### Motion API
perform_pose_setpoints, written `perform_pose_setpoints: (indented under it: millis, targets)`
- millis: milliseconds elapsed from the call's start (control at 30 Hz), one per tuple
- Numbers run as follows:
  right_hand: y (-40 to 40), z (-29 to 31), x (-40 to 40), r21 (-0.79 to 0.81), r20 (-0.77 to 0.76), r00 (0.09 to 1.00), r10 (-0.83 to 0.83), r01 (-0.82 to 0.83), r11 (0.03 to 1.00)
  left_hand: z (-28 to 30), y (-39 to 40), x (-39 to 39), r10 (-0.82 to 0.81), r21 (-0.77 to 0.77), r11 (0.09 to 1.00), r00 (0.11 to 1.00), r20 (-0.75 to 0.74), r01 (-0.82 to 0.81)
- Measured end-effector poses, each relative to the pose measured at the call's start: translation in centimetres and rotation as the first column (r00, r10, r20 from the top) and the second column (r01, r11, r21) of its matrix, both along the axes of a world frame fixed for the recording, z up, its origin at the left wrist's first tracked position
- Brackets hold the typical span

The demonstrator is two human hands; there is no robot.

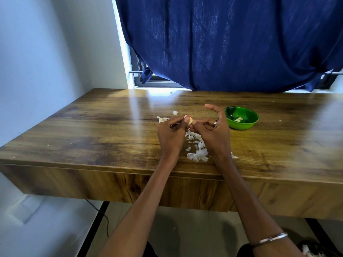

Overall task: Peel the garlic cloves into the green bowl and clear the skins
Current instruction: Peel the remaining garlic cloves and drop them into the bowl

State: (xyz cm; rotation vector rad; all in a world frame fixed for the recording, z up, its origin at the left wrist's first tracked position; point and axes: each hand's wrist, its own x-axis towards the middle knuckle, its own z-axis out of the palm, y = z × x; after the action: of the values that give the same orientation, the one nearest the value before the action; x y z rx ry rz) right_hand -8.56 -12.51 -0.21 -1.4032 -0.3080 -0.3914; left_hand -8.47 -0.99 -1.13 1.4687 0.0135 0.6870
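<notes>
Both hands meet above the middle of the wooden table. My left hand and my right hand pinch one pale garlic clove between their fingertips. The right thumb sticks up, and a ring shows on one right finger. A heap of white garlic skins lies on the table under and between my wrists. A few more garlic pieces with skin lie just beyond my left hand. The green bowl stands right of my right hand, with peeled cloves inside.
A dark blue curtain hangs behind the table's far edge over a window. A white wall runs along the left. The table's front edge is close below my wrists. A cable hangs under the table at the left.
</notes>
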Motion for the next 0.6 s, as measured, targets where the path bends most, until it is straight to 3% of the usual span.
perform_pose_setpoints:
  millis: [167,267,433,600]
  targets:
    - [-0.19,-0.25,0.30,-0.063,-0.005,1.000,0.008,-0.008,0.998,0.45,0.25,-0.22,-0.215,-0.277,0.946,0.966,-0.144,0.169]
    - [-0.29,-0.25,0.34,-0.066,-0.021,1.000,0.005,-0.006,0.998,0.58,0.31,-0.38,-0.233,-0.324,0.930,0.959,-0.160,0.172]
    - [-0.24,-0.47,0.63,-0.082,-0.039,0.997,-0.068,0.065,0.995,0.38,-0.08,-0.41,-0.024,-0.099,0.995,0.997,-0.072,0.017]
    - [-0.32,-0.42,0.55,-0.028,-0.073,0.994,-0.082,0.081,0.996,0.03,-0.35,-0.34,-0.004,0.162,0.987,1.000,0.020,0.001]
